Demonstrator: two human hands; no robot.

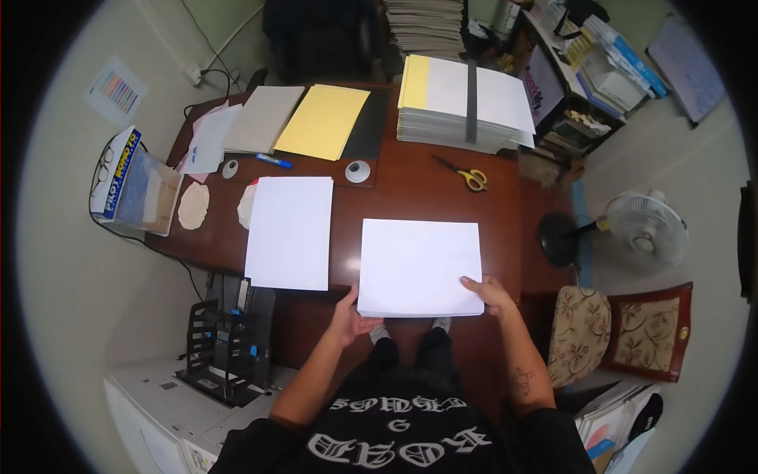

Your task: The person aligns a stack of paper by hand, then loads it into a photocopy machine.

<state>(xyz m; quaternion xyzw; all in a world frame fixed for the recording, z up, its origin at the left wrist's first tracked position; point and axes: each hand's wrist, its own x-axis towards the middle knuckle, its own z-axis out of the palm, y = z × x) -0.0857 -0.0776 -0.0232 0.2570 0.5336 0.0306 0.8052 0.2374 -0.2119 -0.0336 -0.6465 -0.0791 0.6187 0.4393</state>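
Observation:
A stack of white paper (420, 265) lies crosswise at the table's near edge, its front edge jutting over it. My right hand (493, 295) grips its right side, thumb on top and fingers hidden underneath. At the lower left corner, my left hand (347, 320) has its thumb along the side and its fingers stretched out below the front edge; it looks open. Left of this stack is another pile of white sheets (289, 233), set upright and apart from both hands. Yellow-handled scissors (474, 180) rest beyond the stack.
Farther back stand a tall strapped paper stack (442, 83), yellow sheets (322, 122) and a grey folder (263, 118). A blue marker (273, 161) lies near them. On the right are a fan (646, 229) and a patterned chair (580, 332); a printer (170, 407) is lower left.

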